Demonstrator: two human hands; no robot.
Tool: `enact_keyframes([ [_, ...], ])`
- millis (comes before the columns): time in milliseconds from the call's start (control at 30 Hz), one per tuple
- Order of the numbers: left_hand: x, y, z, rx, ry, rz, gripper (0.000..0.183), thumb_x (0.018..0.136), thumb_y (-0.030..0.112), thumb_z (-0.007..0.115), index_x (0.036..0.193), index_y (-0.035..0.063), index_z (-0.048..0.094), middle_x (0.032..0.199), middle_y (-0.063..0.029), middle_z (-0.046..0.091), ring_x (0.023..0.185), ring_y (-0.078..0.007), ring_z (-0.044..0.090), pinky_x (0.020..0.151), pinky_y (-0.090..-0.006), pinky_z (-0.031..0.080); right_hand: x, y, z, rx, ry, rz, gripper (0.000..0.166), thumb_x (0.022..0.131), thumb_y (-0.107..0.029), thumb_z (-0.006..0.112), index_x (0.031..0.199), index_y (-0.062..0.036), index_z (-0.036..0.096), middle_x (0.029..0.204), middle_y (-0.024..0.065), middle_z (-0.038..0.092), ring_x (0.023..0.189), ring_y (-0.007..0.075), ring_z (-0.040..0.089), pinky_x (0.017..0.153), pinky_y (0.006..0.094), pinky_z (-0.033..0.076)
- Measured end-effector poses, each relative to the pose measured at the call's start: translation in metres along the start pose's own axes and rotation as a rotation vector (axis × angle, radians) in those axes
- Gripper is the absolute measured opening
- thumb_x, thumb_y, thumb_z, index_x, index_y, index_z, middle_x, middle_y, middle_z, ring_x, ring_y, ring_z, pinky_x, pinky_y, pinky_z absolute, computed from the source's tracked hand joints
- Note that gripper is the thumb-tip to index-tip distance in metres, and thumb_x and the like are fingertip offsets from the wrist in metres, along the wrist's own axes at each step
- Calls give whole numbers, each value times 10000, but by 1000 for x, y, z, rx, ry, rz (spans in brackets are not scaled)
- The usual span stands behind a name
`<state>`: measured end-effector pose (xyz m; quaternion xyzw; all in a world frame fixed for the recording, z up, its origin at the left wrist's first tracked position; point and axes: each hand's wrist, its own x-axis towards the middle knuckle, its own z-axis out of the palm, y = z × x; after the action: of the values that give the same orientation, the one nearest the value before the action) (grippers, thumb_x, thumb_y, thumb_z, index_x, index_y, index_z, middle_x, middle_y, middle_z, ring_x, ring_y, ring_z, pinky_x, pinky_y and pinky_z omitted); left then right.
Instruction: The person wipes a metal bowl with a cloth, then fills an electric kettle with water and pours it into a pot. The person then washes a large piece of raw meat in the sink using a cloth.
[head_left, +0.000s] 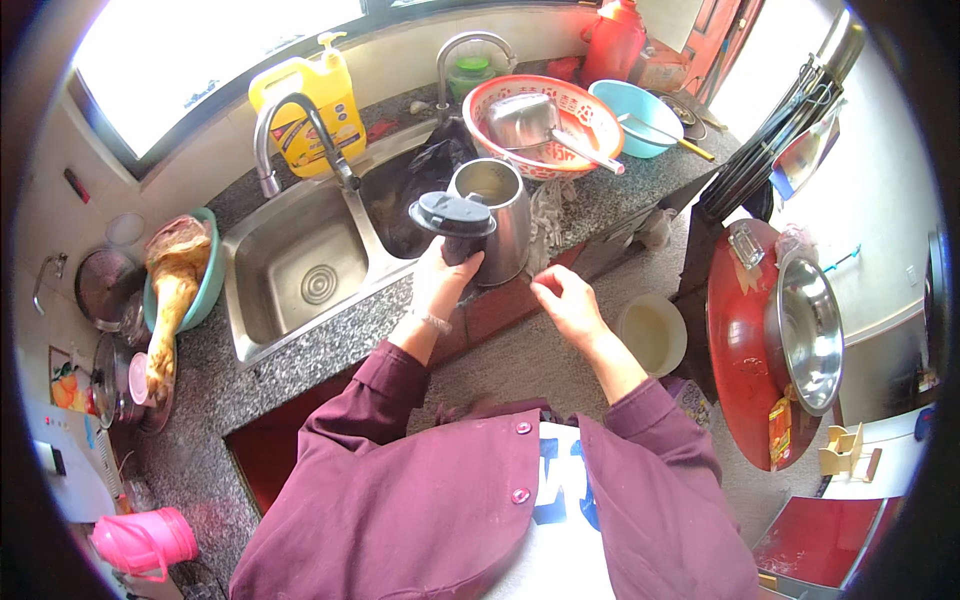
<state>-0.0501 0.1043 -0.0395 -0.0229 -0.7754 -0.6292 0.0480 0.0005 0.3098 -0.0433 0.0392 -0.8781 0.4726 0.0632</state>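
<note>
My left hand (442, 277) grips the black handle of a stainless steel electric kettle (506, 232). The kettle's black lid (452, 214) stands open above the handle, so the mouth and part of the inner wall show. Its body is at the counter's front edge, by the right basin; whether it rests on the counter I cannot tell. My right hand (568, 300) is to the right of the kettle and apart from it, fingers curled in with nothing visible in them. Behind its fingertips, a crumpled grey cloth (551, 217) hangs over the counter edge.
A double steel sink (300, 262) has two curved faucets. Right of it are a red-and-white enamel basin (480, 124) with a steel scoop, and a blue bowl (641, 139). An animal leg (169, 300) lies across a teal basin (206, 292). A white bucket (652, 334) stands on the floor.
</note>
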Motion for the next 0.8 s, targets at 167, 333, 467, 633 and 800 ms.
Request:
enact_keyframes([
  [167, 8, -20, 4, -310, 153, -164, 330, 701, 45, 670, 1023, 3, 609, 942, -25, 646, 850, -91, 577, 768, -244, 457, 77, -12, 2, -63, 40, -141, 165, 773, -173, 633, 860, -39, 591, 824, 136, 603, 806, 287, 591, 738, 376, 470],
  [333, 9, -18, -3, -435, 210, -56, 293, 682, -17, 636, 966, 40, 588, 773, 26, 582, 599, -58, 501, 539, -213, 394, 147, 6, -18, -250, 152, -287, 145, 731, -161, 650, 801, -46, 594, 810, 149, 599, 811, 310, 584, 747, 408, 468],
  [467, -14, 4, -11, -533, 200, -82, 449, 645, -43, 666, 1082, 20, 579, 979, -28, 615, 870, -121, 581, 749, -249, 463, 213, 50, -44, -431, 218, -327, 142, 705, -159, 655, 781, -51, 602, 829, 160, 607, 893, 327, 569, 818, 417, 439],
  [633, -54, 33, 8, -298, 352, 49, 169, 694, -15, 598, 858, 13, 569, 809, -25, 560, 717, -125, 521, 640, -265, 430, 275, 100, -49, -605, 240, -314, 303, 782, -242, 584, 1054, -108, 585, 1024, 161, 587, 1017, 316, 545, 913, 414, 410],
  [800, -84, 71, 61, -81, 441, -24, 56, 667, -10, 529, 706, 14, 560, 655, -5, 519, 566, -104, 463, 536, -239, 374, 309, 115, -60, -705, -120, -166, 377, 890, -310, 425, 1259, -319, 498, 1229, 124, 532, 1140, 278, 511, 972, 417, 385],
])
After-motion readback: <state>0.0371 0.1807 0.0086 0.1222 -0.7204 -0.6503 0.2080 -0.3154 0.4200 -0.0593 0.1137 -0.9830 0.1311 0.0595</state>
